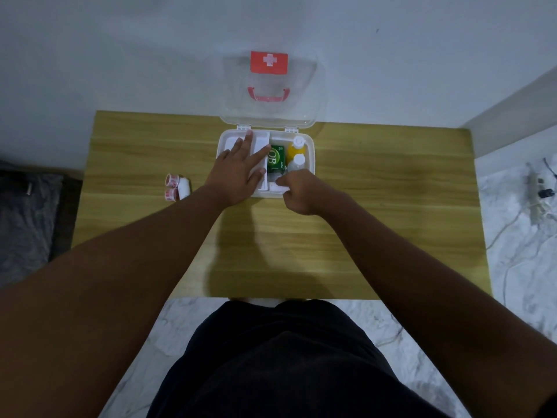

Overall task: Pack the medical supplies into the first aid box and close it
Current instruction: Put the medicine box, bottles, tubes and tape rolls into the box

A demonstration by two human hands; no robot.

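My left hand (241,171) lies flat with fingers spread on the white tray (261,143) in the left half of the open box (310,155), just above the frame's centre on the table (376,206). It grips nothing. My right hand (297,191) is curled at the box's near edge, fingertips pinched together inside; I cannot tell what they hold. A green carton (276,159) and two bottles (297,152) sit in the right half. The clear lid (271,95) stands up behind. Rolls (176,187) lie at left on the table.
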